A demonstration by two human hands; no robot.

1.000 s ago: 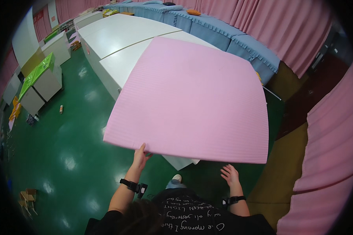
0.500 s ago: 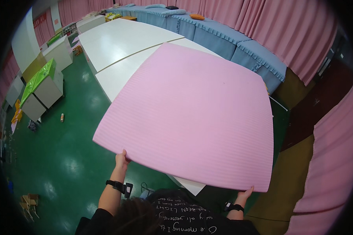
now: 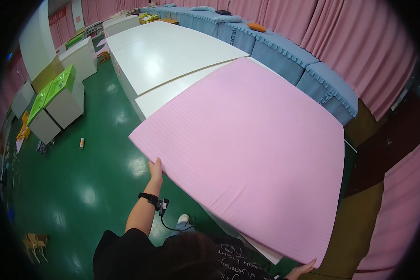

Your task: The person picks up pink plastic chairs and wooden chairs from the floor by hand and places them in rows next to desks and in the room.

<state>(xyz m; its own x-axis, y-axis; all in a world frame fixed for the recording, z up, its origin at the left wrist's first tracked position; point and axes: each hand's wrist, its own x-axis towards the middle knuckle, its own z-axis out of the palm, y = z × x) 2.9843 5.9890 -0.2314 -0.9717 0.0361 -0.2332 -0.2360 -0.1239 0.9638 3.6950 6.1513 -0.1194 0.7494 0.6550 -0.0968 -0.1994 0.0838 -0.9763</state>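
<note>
A large pink foam mattress (image 3: pixel 247 158) with fine ribbed stripes lies across the near part of a long white table (image 3: pixel 172 51). My left hand (image 3: pixel 156 169) is closed on its near-left edge, thumb on top and fingers tucked under it. At the near-right corner my right hand (image 3: pixel 302 269) grips the same edge, with its fingers partly hidden beneath. A few creases run through the cover near the front edge. A white corner of the table (image 3: pixel 266 254) sticks out below the mattress.
Blue-draped benches (image 3: pixel 284 49) with cushions line the pink curtains (image 3: pixel 354 51) behind the table. White cabinets with green tops (image 3: pixel 56 88) stand on the green floor (image 3: pixel 91 186) at left. A small bottle (image 3: pixel 82 143) and a little wooden chair (image 3: pixel 36 242) are there too.
The mattress has turned clockwise, and its front-right corner has come nearer and lower. My right hand has moved down with it, while my left hand has shifted slightly up and right in view.
</note>
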